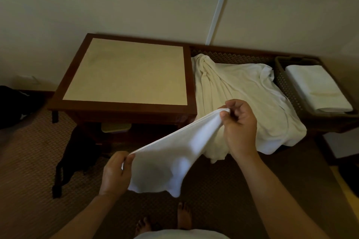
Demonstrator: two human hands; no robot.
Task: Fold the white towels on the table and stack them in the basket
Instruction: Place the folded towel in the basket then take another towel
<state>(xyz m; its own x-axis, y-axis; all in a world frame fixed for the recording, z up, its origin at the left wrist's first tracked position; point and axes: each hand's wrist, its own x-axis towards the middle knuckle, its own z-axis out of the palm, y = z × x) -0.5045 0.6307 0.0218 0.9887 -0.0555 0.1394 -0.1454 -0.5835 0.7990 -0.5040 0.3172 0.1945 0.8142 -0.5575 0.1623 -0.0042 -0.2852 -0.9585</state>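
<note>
Both hands pinch a white towel (171, 159) in the air before the tabletop's (124, 71) front edge: the left hand (116, 172) grips its lower corner, the right hand (239, 122) its upper corner. A heap (242, 93) of unfolded towels lies on the bench (233, 54) right of the tabletop. At the bench's right end, the basket (285, 85) holds folded towels (316, 87).

The towel (171, 161) stretched in the air is plain white. The heap of towels (242, 98) is white with a cream tone. The folded towels (316, 87) are white, and the basket (283, 81) around them is dark brown with a small lattice pattern. The table (124, 71) has a beige top inside a dark reddish-brown frame. The carpet (29, 161) is brown with a fine dotted weave. The wall (116, 1) is cream.
</note>
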